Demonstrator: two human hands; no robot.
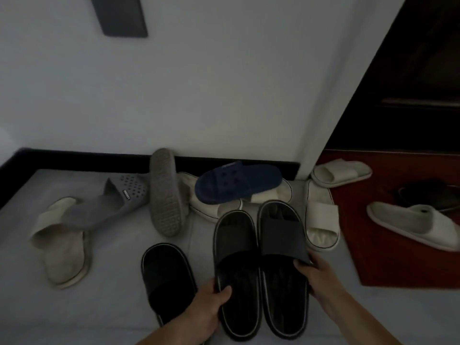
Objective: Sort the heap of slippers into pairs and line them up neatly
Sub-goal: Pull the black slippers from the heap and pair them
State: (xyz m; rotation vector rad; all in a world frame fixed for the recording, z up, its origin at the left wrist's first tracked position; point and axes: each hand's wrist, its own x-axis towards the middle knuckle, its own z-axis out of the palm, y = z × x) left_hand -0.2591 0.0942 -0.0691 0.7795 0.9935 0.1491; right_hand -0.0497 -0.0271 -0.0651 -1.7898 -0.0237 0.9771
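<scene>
Two black slippers lie side by side on the pale floor in front of me. My left hand [207, 311] grips the left one [236, 267] at its heel edge, thumb over the rim. My right hand [317, 275] holds the right one [281, 245] at the edge of its strap. A third black slipper [166, 280] lies to the left, partly under my left wrist. Behind them sit a navy slipper [236, 183] atop cream ones [214, 207], a grey slipper sole-up [165, 192], a grey perforated slipper [112, 202] and a beige slipper [62, 245].
A cream slipper [321, 220] lies right of the black pair. Two more cream slippers [341, 173] [413, 225] rest on a red-brown floor area [388, 265] to the right. A white wall with dark skirting [87, 160] backs the heap.
</scene>
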